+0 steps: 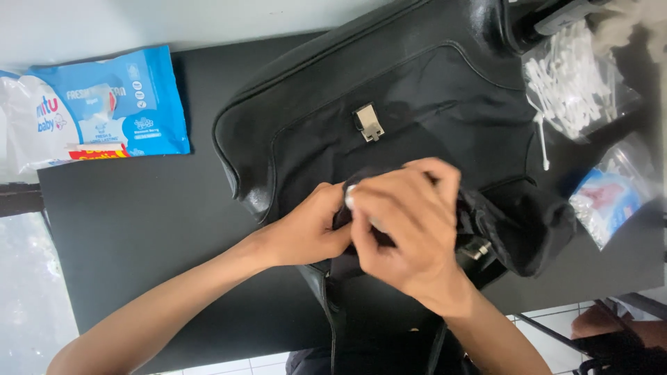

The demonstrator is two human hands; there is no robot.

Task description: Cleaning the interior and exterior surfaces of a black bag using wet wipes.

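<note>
From the bottom of the frame my two forearms rise toward the middle, where both hands meet over the lower edge of the black bag (389, 104). My right hand (406, 229) lies on top, its grip clenched on a fold of the bag's black flap (514, 222), fingers curled over the cloth with a small pale object just showing at the fingertips; what it is I cannot tell. My left hand (313, 229) comes in from the lower left and pinches the same bunched fabric, thumb pressed against the right hand. So the flap sits directly inside both grips, at centre frame, spilling out to the right of my right hand, where a metal buckle (476, 248) peeks out.

Above the hands, the bag's front panel carries a silver clasp (369, 121). The bag rests on a dark worktop (132, 222).

Farther off, at upper left, a blue and white pack of wet wipes (104, 104) lies flat. At upper right sits a clear bag of cotton swabs (573, 87), with another small clear packet (608, 198) below it.
</note>
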